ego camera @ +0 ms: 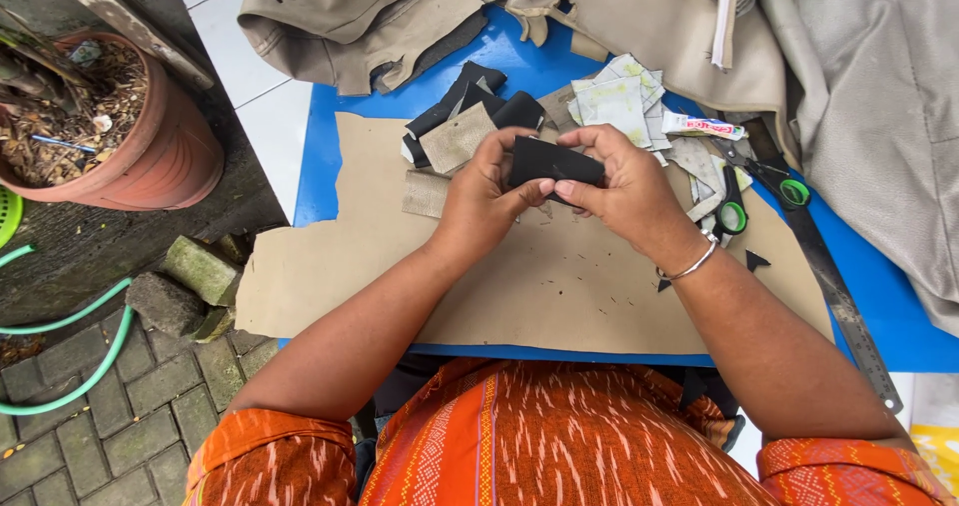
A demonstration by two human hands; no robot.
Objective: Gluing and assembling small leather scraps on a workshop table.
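A small black rectangular piece of material (555, 161) is held up over a sheet of brown paper (330, 266) on a blue table (320, 136). My left hand (481, 199) pinches its left end with thumb and fingers. My right hand (621, 181) grips its right end and top edge; a silver bangle sits on that wrist. Behind the hands lies a pile of black and tan cut pieces (460, 116).
Green-handled scissors (737, 201), a white glue tube (702, 125) and a metal ruler (834, 286) lie right of the hands. Beige fabric (400, 11) and grey cloth (879, 116) cover the table's far side. A terracotta plant pot (150, 156), stones and a green hose stand on the left.
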